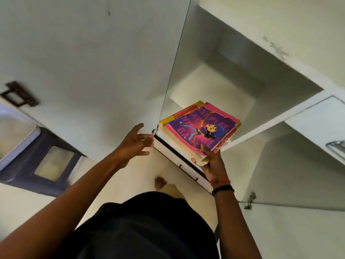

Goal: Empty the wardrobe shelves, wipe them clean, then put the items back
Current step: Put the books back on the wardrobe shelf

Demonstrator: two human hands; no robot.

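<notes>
Right hand (212, 165) is clamped on the near corner of one stack of books (201, 126), thumb on top. It's several thin ones, can't count them exactly, with a purple cartoon cover on top. The stack hangs over the shelf's (205, 85) front edge, with open room farther in. Left hand (133, 144) is spread, holding nothing, just beside the left wardrobe door (112, 71).

Dark-blue box (28, 165) with pale panel, near brown wall fixture (18, 94)
</notes>
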